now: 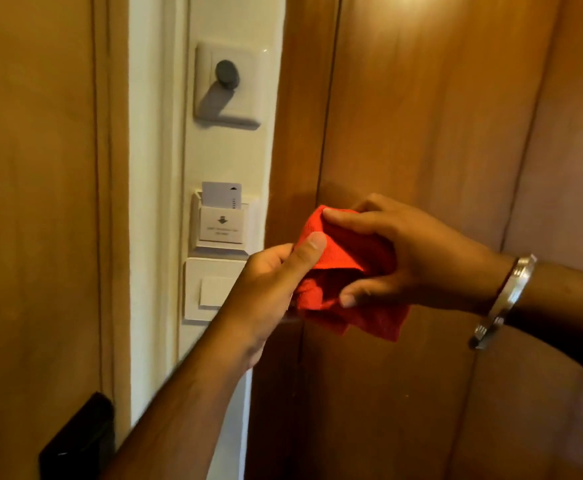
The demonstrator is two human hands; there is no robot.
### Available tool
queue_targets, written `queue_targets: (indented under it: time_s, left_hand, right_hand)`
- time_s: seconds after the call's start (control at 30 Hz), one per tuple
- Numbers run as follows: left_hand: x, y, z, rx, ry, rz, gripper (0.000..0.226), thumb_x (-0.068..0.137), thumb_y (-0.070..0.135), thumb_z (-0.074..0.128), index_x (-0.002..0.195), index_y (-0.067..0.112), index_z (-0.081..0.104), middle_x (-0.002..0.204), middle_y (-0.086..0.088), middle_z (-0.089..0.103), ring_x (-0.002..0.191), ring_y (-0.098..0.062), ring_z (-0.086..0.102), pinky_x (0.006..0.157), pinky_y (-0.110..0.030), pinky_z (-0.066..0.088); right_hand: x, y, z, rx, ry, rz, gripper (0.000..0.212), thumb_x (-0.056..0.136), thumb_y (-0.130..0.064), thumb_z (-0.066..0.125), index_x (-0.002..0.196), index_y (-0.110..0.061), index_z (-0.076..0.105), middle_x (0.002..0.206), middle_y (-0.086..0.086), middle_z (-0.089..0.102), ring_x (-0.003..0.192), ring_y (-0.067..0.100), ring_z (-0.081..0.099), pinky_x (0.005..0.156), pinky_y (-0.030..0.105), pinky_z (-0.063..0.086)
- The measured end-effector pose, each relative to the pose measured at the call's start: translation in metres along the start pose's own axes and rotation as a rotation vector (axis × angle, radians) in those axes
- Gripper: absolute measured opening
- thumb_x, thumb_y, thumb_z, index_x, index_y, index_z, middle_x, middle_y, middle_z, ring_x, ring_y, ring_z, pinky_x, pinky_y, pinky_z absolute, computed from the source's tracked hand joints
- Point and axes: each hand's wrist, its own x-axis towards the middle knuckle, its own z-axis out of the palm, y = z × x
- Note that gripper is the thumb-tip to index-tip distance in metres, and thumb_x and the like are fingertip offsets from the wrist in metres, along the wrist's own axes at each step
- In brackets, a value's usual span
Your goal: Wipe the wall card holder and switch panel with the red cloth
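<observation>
The red cloth (343, 258) is bunched between both hands, just right of the wall fittings. My left hand (269, 289) pinches its left edge with the thumb on top. My right hand (407, 254) grips it from the right, fingers over and under the folds. The white card holder (221, 226) sits on the cream wall strip with a white key card (221, 192) standing in its slot. Directly below it is the white switch panel (210, 289), partly covered by my left hand. The cloth does not touch either fitting.
A white plate with a grey round knob (227, 73) is mounted higher on the same wall strip. Wooden panels flank the strip on both sides. A black door fitting (79, 441) sits at the lower left. A metal bangle (503, 303) circles my right wrist.
</observation>
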Motion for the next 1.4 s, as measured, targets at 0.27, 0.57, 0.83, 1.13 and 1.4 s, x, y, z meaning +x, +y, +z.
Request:
queue_targets:
  time_s: [0.27,0.57,0.83,1.13,1.4]
  left_hand:
    - [0.01,-0.001,0.117,-0.203,-0.446,0.006,0.028,0.083,0.021,0.069,0.103,0.0,0.069,0.087,-0.006,0.071,0.069,-0.009,0.064,0.06,-0.018,0.051]
    - [0.002,-0.063,0.308,0.112,-0.732,-0.108,0.012,0.09,0.01,0.064,0.092,-0.002,0.063,0.059,0.014,0.059,0.047,0.006,0.046,0.043,-0.01,0.033]
    - [-0.107,-0.238,0.467,0.056,-0.789,-0.558,0.02,0.093,0.006,0.058,0.111,-0.001,0.06,0.095,-0.012,0.063,0.084,-0.02,0.056,0.075,-0.031,0.047]
    - [-0.318,-0.472,0.527,0.302,-0.717,-1.14,0.031,0.09,0.03,0.065,0.113,0.009,0.066,0.109,-0.013,0.071,0.102,-0.029,0.066,0.092,-0.044,0.053]
    - [-0.421,-0.606,0.528,0.634,-0.807,-1.005,0.019,0.082,0.022,0.072,0.092,0.006,0.071,0.088,-0.011,0.071,0.088,-0.034,0.068,0.072,-0.034,0.05]
  right_hand:
    - [-0.14,0.048,-0.051,0.703,-0.016,0.44,0.056,0.076,-0.025,0.06,0.129,-0.016,0.043,0.12,0.005,0.06,0.099,0.007,0.059,0.078,0.023,0.05]
    - [-0.343,0.131,-0.059,0.723,-0.136,0.818,0.017,0.073,-0.022,0.068,0.083,-0.008,0.066,0.072,0.007,0.07,0.063,0.015,0.062,0.055,0.027,0.049]
    - [-0.558,0.171,0.064,0.763,-0.196,1.323,0.018,0.076,-0.014,0.068,0.087,0.0,0.065,0.079,0.018,0.067,0.066,0.021,0.06,0.064,0.036,0.048]
    - [-0.764,0.089,0.298,0.866,-0.429,1.867,0.017,0.077,-0.02,0.067,0.087,-0.007,0.069,0.067,0.001,0.056,0.062,0.011,0.048,0.059,0.023,0.038]
    - [-0.841,0.024,0.457,0.695,-0.593,2.089,0.025,0.073,-0.032,0.066,0.088,-0.012,0.07,0.09,0.011,0.069,0.08,0.023,0.061,0.069,0.032,0.047]
